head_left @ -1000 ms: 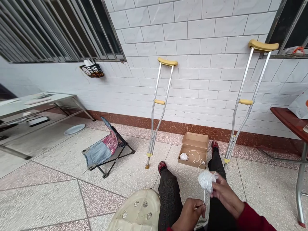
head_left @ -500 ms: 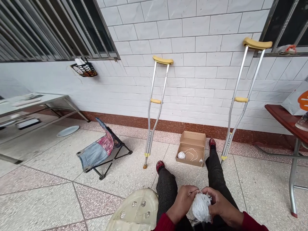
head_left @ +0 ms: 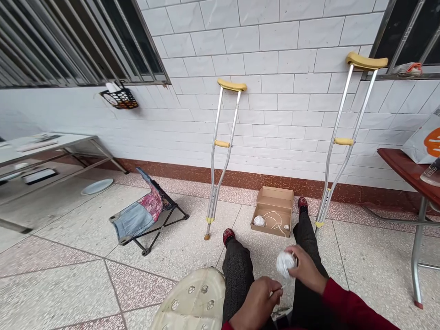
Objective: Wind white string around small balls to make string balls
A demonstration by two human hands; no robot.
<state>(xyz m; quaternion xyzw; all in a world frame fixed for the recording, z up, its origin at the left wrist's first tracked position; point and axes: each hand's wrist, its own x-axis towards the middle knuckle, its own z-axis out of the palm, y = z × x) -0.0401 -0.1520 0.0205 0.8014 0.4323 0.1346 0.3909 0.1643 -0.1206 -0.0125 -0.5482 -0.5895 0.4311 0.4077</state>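
A ball of white yarn (head_left: 285,264) is in my right hand (head_left: 305,269), above my right leg, with the fingers wrapped round its right side. Lower and to the left, my left hand (head_left: 261,297) is closed in a pinch. A small bit of white, looking like a strand of yarn, shows at its fingertips; its path to the ball cannot be made out. In front of my feet lies an open cardboard box (head_left: 271,230). Inside it are a smaller white yarn ball (head_left: 259,221) and a loose looping strand.
A crutch (head_left: 213,201) leans on the tiled wall left of the box, another crutch (head_left: 324,208) on the right. A folding chair (head_left: 134,222) stands left, a plastic stool (head_left: 192,298) beside my left leg. At the right is a red table (head_left: 402,165).
My right hand has lifted the yarn ball up and forward, away from my left hand. My left hand has let go of the ball and sits slightly lower, still pinched.
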